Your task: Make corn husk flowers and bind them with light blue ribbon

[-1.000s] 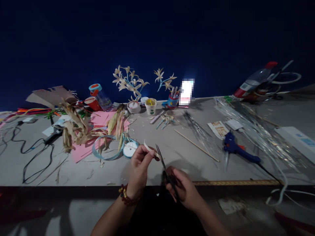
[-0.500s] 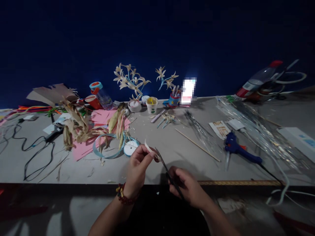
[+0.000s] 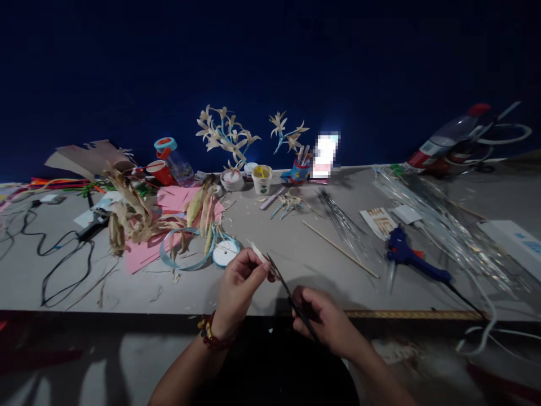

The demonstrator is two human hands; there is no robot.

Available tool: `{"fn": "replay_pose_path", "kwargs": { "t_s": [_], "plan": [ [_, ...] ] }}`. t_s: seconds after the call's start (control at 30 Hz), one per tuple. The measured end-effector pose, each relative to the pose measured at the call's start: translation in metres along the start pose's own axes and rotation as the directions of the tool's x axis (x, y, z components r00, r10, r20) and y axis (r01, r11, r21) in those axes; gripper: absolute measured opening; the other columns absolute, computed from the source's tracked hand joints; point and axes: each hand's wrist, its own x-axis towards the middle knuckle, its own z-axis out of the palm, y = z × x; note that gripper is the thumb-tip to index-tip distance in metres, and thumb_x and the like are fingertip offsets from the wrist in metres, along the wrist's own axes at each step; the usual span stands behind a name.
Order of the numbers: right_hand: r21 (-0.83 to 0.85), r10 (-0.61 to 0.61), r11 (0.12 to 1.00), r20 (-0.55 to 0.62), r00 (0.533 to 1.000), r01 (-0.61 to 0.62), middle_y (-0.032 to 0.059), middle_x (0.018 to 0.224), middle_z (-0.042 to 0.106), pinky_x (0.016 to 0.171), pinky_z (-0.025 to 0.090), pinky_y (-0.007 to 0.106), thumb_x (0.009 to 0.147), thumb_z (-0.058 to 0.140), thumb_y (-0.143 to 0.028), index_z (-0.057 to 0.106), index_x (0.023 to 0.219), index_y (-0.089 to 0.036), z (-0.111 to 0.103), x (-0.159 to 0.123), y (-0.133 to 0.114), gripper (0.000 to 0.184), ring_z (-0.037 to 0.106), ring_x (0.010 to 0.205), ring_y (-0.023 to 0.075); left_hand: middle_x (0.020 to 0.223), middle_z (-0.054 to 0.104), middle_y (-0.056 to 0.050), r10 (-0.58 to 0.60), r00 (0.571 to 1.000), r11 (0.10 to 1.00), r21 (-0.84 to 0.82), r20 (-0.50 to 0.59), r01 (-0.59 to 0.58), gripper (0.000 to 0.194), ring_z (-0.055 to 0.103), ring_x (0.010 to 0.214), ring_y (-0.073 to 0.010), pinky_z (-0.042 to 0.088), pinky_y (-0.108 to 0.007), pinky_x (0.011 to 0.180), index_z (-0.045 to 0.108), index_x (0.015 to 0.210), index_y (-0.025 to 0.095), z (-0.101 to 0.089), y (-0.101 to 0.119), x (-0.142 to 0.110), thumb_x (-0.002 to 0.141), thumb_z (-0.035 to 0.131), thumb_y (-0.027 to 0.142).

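Observation:
Between thumb and fingers, my left hand [image 3: 242, 285] pinches a small pale strip of corn husk [image 3: 258, 252] above the table's front part. My right hand [image 3: 319, 316] is wrapped round dark scissors [image 3: 287, 290], whose blades point up and left to the husk beside my left fingertips. Whether the blades touch the husk, I cannot tell. Just behind my left hand lies a white spool [image 3: 225, 254] with light blue ribbon [image 3: 186, 266]. Dried corn husks [image 3: 135, 208] are heaped on pink paper [image 3: 143, 256] to the left.
Husk flowers [image 3: 228, 135] stand in a small white pot [image 3: 232, 180] at the back, near a paper cup [image 3: 262, 180] and a lit phone [image 3: 325, 155]. On the right lie a wooden stick [image 3: 340, 248], thin wires [image 3: 344, 217] and a blue glue gun [image 3: 414, 262] with its cord.
The husk strip has turned slightly in my left fingers. Both hands and the scissors stay nearly in place, and the view has shifted a little.

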Motion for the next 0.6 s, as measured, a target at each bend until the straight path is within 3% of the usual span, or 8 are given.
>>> {"fn": "replay_pose_path", "kwargs": {
  "t_s": [0.37,0.6],
  "plan": [
    [-0.020,0.010,1.000,-0.001,1.000,-0.010,-0.0046,0.066,0.048,0.055,0.030,0.023,0.081,0.068,-0.043,0.042,0.073,-0.022,0.0006,-0.0002,0.0003,0.035,0.037,0.061,0.0121,0.071,0.065,0.001,0.015,1.000,1.000,0.013,0.019,-0.016,0.015,0.059,0.066,-0.0108,0.047,-0.023,0.068,0.060,0.077,0.017,-0.0011,-0.0013,-0.0008,0.088,0.070,0.020],
    [-0.016,0.009,1.000,0.005,1.000,-0.009,-0.0055,0.065,0.044,0.054,0.028,0.024,0.081,0.069,-0.054,0.041,0.072,-0.022,0.0002,-0.0006,0.0060,0.044,0.036,0.060,0.0119,0.070,0.065,0.002,0.006,1.000,1.000,-0.011,0.013,-0.006,0.015,0.059,0.064,-0.0098,0.047,-0.022,0.067,0.060,0.078,0.017,-0.0010,-0.0005,-0.0003,0.087,0.071,0.020]
  ]
}}
